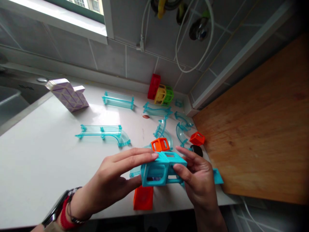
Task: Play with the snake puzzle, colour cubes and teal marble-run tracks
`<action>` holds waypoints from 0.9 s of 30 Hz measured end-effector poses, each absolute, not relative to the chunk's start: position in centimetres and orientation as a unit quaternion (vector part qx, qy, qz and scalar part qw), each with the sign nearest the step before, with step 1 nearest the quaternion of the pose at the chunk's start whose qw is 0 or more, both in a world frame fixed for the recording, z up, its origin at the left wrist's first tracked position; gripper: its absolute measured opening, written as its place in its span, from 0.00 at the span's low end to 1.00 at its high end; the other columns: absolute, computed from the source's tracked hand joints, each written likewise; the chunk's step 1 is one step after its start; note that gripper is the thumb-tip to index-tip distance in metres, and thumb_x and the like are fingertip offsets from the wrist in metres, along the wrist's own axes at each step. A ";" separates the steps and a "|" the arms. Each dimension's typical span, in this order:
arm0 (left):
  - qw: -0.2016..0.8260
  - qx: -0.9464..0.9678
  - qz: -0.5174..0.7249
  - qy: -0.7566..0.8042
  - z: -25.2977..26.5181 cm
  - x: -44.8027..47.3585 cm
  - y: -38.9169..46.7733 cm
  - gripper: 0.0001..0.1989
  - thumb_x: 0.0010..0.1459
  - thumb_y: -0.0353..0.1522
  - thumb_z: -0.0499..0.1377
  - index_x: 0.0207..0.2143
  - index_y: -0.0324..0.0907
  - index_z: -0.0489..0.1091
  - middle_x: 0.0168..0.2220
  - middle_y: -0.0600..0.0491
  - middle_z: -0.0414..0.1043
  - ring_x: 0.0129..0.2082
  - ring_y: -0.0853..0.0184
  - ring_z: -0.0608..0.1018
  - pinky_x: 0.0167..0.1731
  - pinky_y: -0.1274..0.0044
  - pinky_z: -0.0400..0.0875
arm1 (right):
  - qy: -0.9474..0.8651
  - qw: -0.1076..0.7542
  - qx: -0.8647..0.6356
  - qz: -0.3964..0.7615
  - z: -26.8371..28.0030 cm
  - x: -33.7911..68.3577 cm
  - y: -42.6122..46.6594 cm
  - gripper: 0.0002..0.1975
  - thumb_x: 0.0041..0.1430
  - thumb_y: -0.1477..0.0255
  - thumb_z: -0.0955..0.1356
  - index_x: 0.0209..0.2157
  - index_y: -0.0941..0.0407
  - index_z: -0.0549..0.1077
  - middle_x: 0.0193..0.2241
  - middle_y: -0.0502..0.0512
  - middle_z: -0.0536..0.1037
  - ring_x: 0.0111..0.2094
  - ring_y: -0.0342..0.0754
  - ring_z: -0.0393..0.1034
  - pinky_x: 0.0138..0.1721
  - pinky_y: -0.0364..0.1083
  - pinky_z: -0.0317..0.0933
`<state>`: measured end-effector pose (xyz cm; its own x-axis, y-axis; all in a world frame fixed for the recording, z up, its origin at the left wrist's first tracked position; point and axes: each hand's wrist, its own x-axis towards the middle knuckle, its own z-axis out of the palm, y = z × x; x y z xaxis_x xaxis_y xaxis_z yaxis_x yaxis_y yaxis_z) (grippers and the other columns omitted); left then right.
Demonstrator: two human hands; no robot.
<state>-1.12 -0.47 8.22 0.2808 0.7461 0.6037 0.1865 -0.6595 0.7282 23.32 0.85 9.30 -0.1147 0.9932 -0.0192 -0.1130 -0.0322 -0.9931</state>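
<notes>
Both hands hold turquoise plastic toy blocks (154, 175) with window-like openings, raised above the front of the white counter. Two of them sit side by side, touching. My left hand (113, 175) grips the left end, fingers along the top and thumb underneath. My right hand (196, 174) holds the right end, its thumb on the near face and the index finger lifted off. An orange open-frame block (160, 144) shows just behind them. Below lies an orange block (143, 198) at the counter's front. Part of the blocks' right end is hidden by my right fingers.
Clear blue track pieces (101, 130) lie about the white counter (60, 161), with a straight one (118, 100) farther back. Red (154, 86), yellow and green blocks stand by the wall. A purple patterned box (69, 95) is at left. A wooden panel (260, 122) borders the right.
</notes>
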 end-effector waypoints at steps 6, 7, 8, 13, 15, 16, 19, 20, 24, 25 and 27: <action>0.326 0.717 0.509 0.346 8.0 -1.1 -0.6 0.33 0.56 0.23 0.70 0.62 0.52 0.72 0.55 0.48 0.79 0.54 0.57 0.81 0.52 0.73 0.80 | -0.456 0.493 -0.446 0.592 8.9 23.6 0.6 0.19 0.57 0.66 0.78 0.51 0.49 0.82 0.26 0.51 0.83 0.20 0.43 0.72 0.17 0.39 0.64; 0.352 0.698 0.513 0.356 7.9 -1.1 -0.7 0.34 0.55 0.23 0.71 0.61 0.53 0.72 0.55 0.49 0.79 0.54 0.57 0.81 0.49 0.74 0.81 | -0.467 0.499 -0.434 0.587 9.0 23.6 0.5 0.20 0.57 0.65 0.78 0.52 0.49 0.81 0.27 0.51 0.83 0.21 0.43 0.72 0.17 0.39 0.65; 0.378 0.674 0.520 0.364 7.8 -1.1 -0.7 0.34 0.54 0.23 0.72 0.61 0.55 0.73 0.55 0.50 0.79 0.52 0.57 0.82 0.47 0.74 0.82 | -0.484 0.502 -0.422 0.579 9.1 23.5 0.5 0.21 0.57 0.65 0.78 0.53 0.48 0.80 0.29 0.52 0.84 0.22 0.44 0.73 0.19 0.41 0.67; 0.479 0.552 0.564 0.385 8.0 -1.0 -0.6 0.34 0.49 0.24 0.75 0.58 0.52 0.76 0.54 0.49 0.80 0.47 0.57 0.85 0.44 0.74 0.84 | -0.635 0.513 -0.398 0.419 9.5 23.2 0.4 0.35 0.52 0.71 0.81 0.61 0.44 0.74 0.47 0.56 0.83 0.41 0.52 0.78 0.43 0.51 0.75; 0.511 0.526 0.560 0.386 8.3 -1.0 -0.5 0.33 0.47 0.25 0.76 0.56 0.48 0.77 0.52 0.47 0.82 0.47 0.56 0.85 0.42 0.76 0.84 | -0.677 0.528 -0.397 0.324 9.3 23.3 0.6 0.36 0.51 0.72 0.81 0.61 0.44 0.74 0.47 0.56 0.81 0.46 0.54 0.76 0.49 0.53 0.72; 0.524 0.518 0.556 0.384 8.4 -1.1 -0.5 0.32 0.47 0.25 0.76 0.56 0.47 0.77 0.51 0.46 0.82 0.47 0.55 0.85 0.41 0.76 0.84 | -0.687 0.529 -0.399 0.298 9.1 23.3 0.8 0.36 0.51 0.70 0.81 0.61 0.44 0.74 0.48 0.56 0.79 0.47 0.54 0.75 0.50 0.54 0.72; 0.549 0.506 0.550 0.375 8.5 -1.2 -0.4 0.31 0.46 0.24 0.76 0.54 0.46 0.78 0.50 0.47 0.83 0.47 0.56 0.85 0.41 0.78 0.84 | -0.690 0.504 -0.405 0.326 8.8 23.6 1.2 0.36 0.50 0.62 0.81 0.60 0.48 0.75 0.51 0.59 0.77 0.49 0.57 0.75 0.50 0.55 0.72; 0.555 0.503 0.547 0.373 8.5 -1.2 -0.4 0.31 0.46 0.24 0.76 0.53 0.47 0.79 0.49 0.48 0.83 0.47 0.56 0.85 0.42 0.78 0.83 | -0.683 0.496 -0.404 0.352 8.7 23.7 1.2 0.35 0.50 0.60 0.81 0.59 0.49 0.76 0.51 0.60 0.77 0.48 0.57 0.75 0.48 0.54 0.73; 0.610 0.468 0.528 0.361 8.5 -1.2 -0.4 0.35 0.42 0.23 0.78 0.54 0.48 0.79 0.50 0.49 0.83 0.47 0.55 0.85 0.46 0.73 0.83 | -0.629 0.497 -0.406 0.438 8.6 23.5 1.0 0.32 0.49 0.60 0.82 0.55 0.52 0.77 0.47 0.60 0.81 0.45 0.57 0.79 0.45 0.52 0.75; 0.631 0.449 0.522 0.357 8.5 -1.1 -0.3 0.35 0.42 0.24 0.78 0.54 0.48 0.79 0.50 0.49 0.83 0.47 0.54 0.85 0.47 0.72 0.83 | -0.609 0.498 -0.412 0.460 8.6 23.4 0.9 0.32 0.48 0.60 0.82 0.54 0.52 0.78 0.46 0.60 0.82 0.45 0.57 0.79 0.46 0.52 0.76; 0.673 0.410 0.508 0.347 8.4 -1.0 -0.1 0.33 0.44 0.26 0.78 0.54 0.47 0.79 0.50 0.49 0.83 0.47 0.54 0.85 0.48 0.70 0.83 | -0.563 0.496 -0.422 0.508 8.6 23.0 0.9 0.30 0.49 0.59 0.82 0.52 0.53 0.78 0.44 0.60 0.83 0.44 0.57 0.80 0.45 0.52 0.76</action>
<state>-1.03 -0.10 8.38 0.2425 0.9688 -0.0509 -0.3987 0.1473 0.9052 22.98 0.89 8.64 -0.1512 0.9800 0.1294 -0.0287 0.1265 -0.9915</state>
